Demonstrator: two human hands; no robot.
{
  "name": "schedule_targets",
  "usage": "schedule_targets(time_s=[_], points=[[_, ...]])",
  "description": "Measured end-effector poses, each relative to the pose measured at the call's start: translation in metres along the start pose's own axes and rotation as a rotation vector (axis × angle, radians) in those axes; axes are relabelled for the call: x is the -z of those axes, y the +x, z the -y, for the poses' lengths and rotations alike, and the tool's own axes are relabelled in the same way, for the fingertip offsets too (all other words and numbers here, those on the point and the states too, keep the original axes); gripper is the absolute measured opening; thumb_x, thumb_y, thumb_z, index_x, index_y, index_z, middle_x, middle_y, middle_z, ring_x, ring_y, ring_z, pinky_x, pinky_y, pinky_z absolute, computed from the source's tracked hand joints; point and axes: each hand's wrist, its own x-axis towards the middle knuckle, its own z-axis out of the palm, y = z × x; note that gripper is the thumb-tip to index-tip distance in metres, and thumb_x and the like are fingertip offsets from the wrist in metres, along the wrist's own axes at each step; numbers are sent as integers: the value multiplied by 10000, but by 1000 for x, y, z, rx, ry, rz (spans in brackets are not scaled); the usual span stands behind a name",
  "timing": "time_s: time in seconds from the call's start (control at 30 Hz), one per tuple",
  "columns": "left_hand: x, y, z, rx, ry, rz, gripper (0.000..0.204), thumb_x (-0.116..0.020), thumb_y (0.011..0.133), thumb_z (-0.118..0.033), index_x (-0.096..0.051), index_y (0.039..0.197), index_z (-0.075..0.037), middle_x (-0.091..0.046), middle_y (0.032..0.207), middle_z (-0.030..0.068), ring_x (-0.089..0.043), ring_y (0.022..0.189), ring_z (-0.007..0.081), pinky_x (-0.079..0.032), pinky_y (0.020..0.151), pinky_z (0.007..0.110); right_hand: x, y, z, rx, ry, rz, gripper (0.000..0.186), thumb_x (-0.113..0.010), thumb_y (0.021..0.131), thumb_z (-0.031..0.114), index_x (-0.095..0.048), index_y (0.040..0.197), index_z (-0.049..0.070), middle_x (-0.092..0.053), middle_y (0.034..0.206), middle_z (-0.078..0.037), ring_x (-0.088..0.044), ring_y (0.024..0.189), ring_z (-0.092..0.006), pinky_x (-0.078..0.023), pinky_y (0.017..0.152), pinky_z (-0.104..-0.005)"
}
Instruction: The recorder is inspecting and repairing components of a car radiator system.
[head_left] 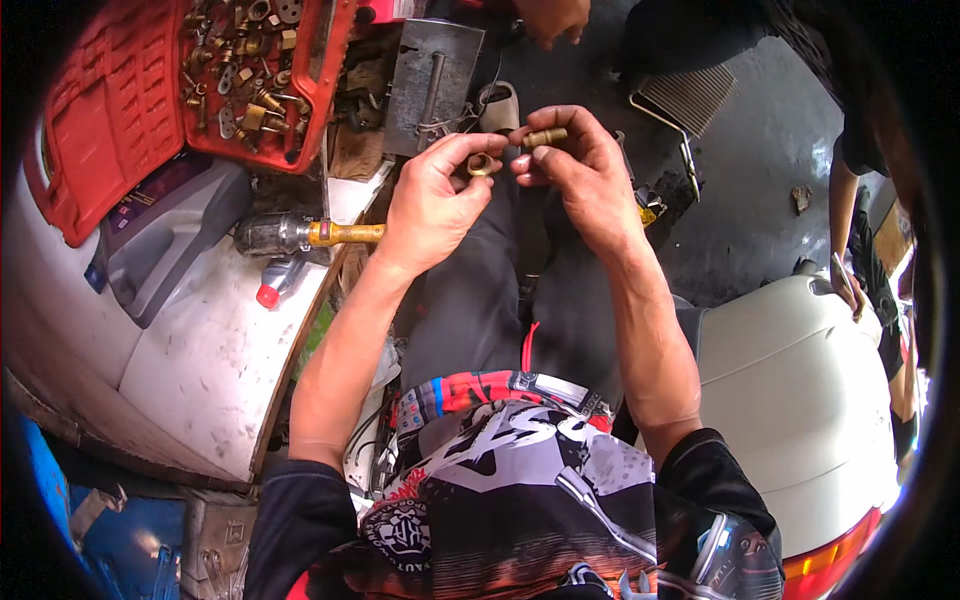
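Observation:
Between the thumb and fingers of my left hand (437,205) is a brass nut (481,164), its round opening facing up. My right hand (597,185) pinches a ribbed brass hose fitting (545,137), lying roughly sideways between thumb and fingers. The two brass pieces are apart, held close to each other above my legs. Fingers of both hands nearly meet in the small gap between them. An open red case (318,95) with loose brass fittings (250,75) stands to the far left of my hands.
On the white bench (200,375) lie a tool with a dark clear handle (272,234), a red-capped bottle (281,280) and a grey jug (185,235). A metal plate (432,85) stands ahead. Another person's hand (555,18) is at the top; a finned panel (690,98) lies right.

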Motion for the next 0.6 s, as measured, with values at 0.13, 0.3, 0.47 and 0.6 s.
schedule_targets(time_s=[0.13, 0.3, 0.47, 0.6], points=[[-12, 1, -9, -46, 107, -45, 375, -632, 855, 32, -571, 1224, 10, -645, 1076, 79, -619, 930, 89, -523, 790, 218, 9, -9, -1, 51, -97, 92, 214, -570, 920, 59, -562, 1125, -1, -635, 983, -66, -636, 832, -125, -543, 763, -270], [-12, 0, -6, -125, 201, -61, 368, -682, 837, -5, -605, 1197, -2, -660, 1057, 70, -633, 923, 101, -537, 783, 237, 11, -21, 5, 198, -568, 57, 175, -616, 890, 113, -629, 1015, -10, -632, 910, -107, -630, 792, -221, -506, 713, -338], [-11, 2, -12, -237, 387, -41, 384, -690, 808, -8, -627, 1186, -27, -670, 1121, 95, -662, 957, 150, -556, 795, 286, 10, -30, 19, 322, -1104, 112, 178, -643, 847, 165, -632, 903, -4, -607, 895, -185, -606, 873, -388, -484, 751, -474], [-12, 1, -14, -272, 561, 29, 395, -687, 809, -23, -624, 1199, -36, -666, 1145, 105, -661, 973, 155, -551, 800, 294, 13, -24, 17, 307, -1229, 221, 167, -622, 856, 155, -629, 913, -2, -605, 914, -192, -606, 863, -388, -488, 762, -472]])
